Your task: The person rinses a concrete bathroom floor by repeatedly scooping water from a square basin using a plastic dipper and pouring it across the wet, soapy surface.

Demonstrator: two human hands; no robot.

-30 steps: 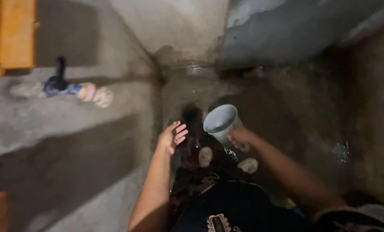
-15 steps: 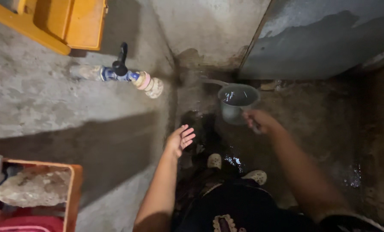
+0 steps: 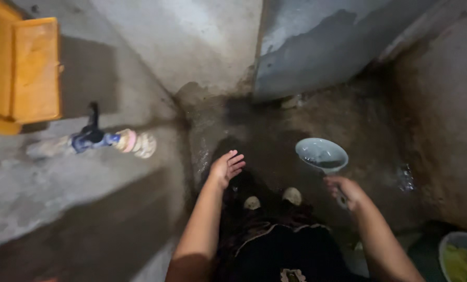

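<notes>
While standing in a wet concrete corner, gripping the handle of a pale dipper [image 3: 322, 155] in the closed right hand [image 3: 346, 190], right of centre in the frame. Held above the dark, wet floor [image 3: 369, 115], mouth up and tilted a little toward the camera, with a shallow pool of water showing at the bottom. Raised at centre frame and spread wide, the left hand [image 3: 227, 166]: fingers apart, holding nothing, touching nothing, well apart from the dipper.

Judged from the picture, best handled thus: firm grip on the handle, rim level while carrying water, any pour slow, low and away from the feet to spare the splash; free hand out to the side for balance on slick footing.

Counted: one dipper. Two hands, both bare. Two pale shoe tips [image 3: 252, 202] side by side at lower centre, between the forearms. One tap [image 3: 95, 140] with a dark lever, jutting from the grey wall at left of frame. One yellow box [image 3: 30, 70] at upper left, partly cut by the edge. One basin [image 3: 460, 256] with something yellow-green inside, at the lower right corner, only partly in view.
</notes>
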